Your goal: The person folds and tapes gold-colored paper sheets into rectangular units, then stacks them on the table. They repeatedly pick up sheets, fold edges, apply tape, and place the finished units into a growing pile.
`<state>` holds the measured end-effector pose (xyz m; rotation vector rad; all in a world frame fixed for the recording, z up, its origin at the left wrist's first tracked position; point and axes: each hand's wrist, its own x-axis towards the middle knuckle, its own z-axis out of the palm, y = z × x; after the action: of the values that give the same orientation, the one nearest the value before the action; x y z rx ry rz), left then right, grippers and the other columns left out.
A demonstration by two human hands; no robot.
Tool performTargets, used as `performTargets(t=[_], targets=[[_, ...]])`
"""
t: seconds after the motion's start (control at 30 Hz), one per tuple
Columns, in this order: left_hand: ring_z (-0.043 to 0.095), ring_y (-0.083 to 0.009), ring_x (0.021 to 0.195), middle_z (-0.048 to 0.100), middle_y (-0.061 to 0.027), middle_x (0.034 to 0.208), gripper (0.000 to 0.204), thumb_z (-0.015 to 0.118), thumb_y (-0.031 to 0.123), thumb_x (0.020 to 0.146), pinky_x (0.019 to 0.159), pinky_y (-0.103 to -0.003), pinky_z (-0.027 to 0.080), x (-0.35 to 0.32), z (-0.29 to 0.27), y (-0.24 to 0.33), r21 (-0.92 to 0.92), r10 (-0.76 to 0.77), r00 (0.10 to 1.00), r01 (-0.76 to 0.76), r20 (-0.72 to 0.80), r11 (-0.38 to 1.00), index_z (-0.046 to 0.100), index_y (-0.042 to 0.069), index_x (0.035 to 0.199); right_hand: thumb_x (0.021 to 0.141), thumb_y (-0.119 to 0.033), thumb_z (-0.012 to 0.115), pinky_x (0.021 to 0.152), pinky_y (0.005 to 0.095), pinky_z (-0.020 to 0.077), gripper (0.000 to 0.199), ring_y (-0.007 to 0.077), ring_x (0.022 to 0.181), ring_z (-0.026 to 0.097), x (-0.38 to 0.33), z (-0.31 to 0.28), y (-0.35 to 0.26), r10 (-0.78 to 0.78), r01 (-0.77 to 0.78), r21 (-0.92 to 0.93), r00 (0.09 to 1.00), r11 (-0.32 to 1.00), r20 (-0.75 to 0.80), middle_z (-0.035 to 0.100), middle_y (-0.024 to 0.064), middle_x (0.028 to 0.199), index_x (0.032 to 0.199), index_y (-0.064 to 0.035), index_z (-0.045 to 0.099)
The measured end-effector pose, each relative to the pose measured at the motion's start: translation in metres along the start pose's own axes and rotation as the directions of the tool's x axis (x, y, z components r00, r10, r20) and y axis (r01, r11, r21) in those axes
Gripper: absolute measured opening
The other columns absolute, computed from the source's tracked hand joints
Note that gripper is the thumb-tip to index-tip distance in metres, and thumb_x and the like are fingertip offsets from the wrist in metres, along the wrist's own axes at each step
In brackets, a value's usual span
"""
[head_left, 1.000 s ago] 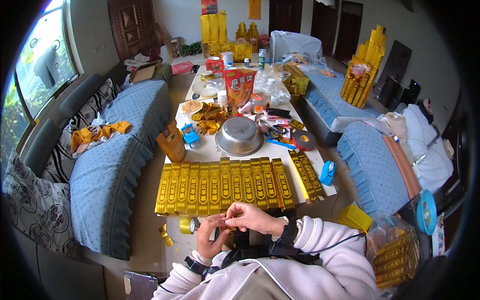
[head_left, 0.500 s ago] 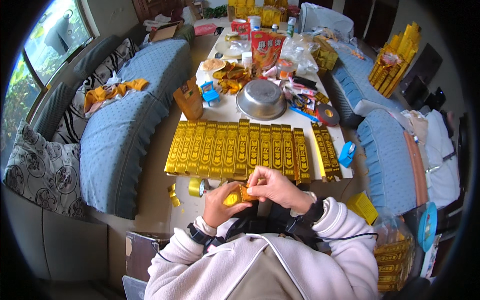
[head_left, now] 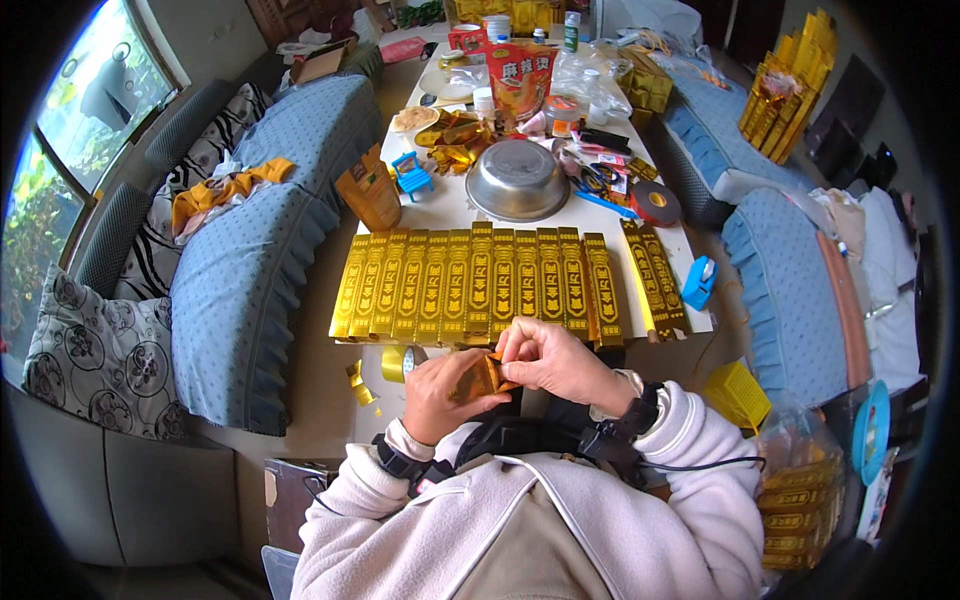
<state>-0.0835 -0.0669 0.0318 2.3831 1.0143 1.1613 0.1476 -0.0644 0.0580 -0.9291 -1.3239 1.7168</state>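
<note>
Just in front of the table's near edge, my left hand (head_left: 440, 396) is wrapped round a small gold foil-paper box (head_left: 477, 381). My right hand (head_left: 553, 364) pinches an orange-gold flap at the box's right end between thumb and forefinger. The fingers hide part of the box. Beyond both hands, a row of long gold printed boxes (head_left: 430, 285) lies side by side along the table edge. Lower left of the row is a roll of yellow tape (head_left: 394, 363).
A steel basin (head_left: 517, 180) sits upside down behind the row. Right of the row lie dark-and-gold boxes (head_left: 655, 280) and a blue tape dispenser (head_left: 699, 283). A brown paper bag (head_left: 370, 192) and small blue toy chair (head_left: 411, 176) stand at left. Sofas (head_left: 275, 240) flank the table.
The gold box in my hands has tilted, so its bright face has turned darker. My right fingers stay at its flap. The view has shifted slightly.
</note>
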Motion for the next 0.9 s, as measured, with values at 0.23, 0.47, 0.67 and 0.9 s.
performTargets(t=[0.23, 0.47, 0.67, 0.9], targets=[[0.075, -0.0325, 0.085, 0.076, -0.0152, 0.1, 0.07, 0.098, 0.038, 0.067, 0.075, -0.039, 0.06, 0.008, -0.004, 0.003, 0.035, 0.059, 0.997, -0.058, -0.05, 0.998, 0.07, 0.003, 0.12, 0.101, -0.011, 0.073, 0.066, 0.0217, 0.0506, 0.018, 0.0072, 0.08, 0.06, -0.003, -0.008, -0.003, -0.027, 0.024, 0.069, 0.998, 0.997, 0.053, 0.061, -0.0004, 0.105, 0.112, -0.007, 0.059], [0.074, -0.0302, 0.105, 0.076, -0.011, 0.117, 0.059, 0.09, 0.033, 0.077, 0.089, -0.039, 0.059, 0.025, -0.019, 0.022, 0.111, 0.218, 0.974, -0.223, 0.052, 0.968, 0.07, 0.005, 0.125, 0.106, -0.034, 0.068, 0.089, 0.026, 0.051, 0.048, 0.0089, 0.105, 0.058, -0.013, -0.02, -0.011, -0.067, 0.053, 0.096, 0.985, 0.994, 0.159, 0.054, 0.0031, 0.127, 0.14, -0.0062, 0.049], [0.062, -0.0272, 0.131, 0.064, -0.0078, 0.137, 0.045, 0.073, 0.02, 0.085, 0.11, -0.042, 0.05, 0.051, -0.012, 0.03, 0.122, 0.508, 0.816, -0.554, 0.275, 0.824, 0.072, 0.015, 0.129, 0.105, -0.053, 0.063, 0.098, 0.0305, 0.0516, 0.079, 0.0169, 0.122, 0.056, -0.022, -0.033, -0.004, -0.035, 0.043, -0.075, 0.994, 0.996, 0.108, 0.051, 0.0102, 0.137, 0.158, -0.003, 0.033], [0.059, -0.0329, 0.132, 0.062, -0.0103, 0.128, 0.041, 0.067, 0.009, 0.087, 0.113, -0.045, 0.049, 0.081, 0.04, 0.025, -0.119, 0.552, 0.792, -0.542, 0.261, 0.832, 0.071, 0.013, 0.128, 0.107, -0.043, 0.064, 0.106, 0.0304, 0.049, 0.078, 0.0174, 0.136, 0.05, -0.053, -0.065, 0.003, -0.048, 0.049, 0.045, 0.999, 0.998, -0.025, 0.049, 0.0115, 0.149, 0.163, -0.0018, 0.028]])
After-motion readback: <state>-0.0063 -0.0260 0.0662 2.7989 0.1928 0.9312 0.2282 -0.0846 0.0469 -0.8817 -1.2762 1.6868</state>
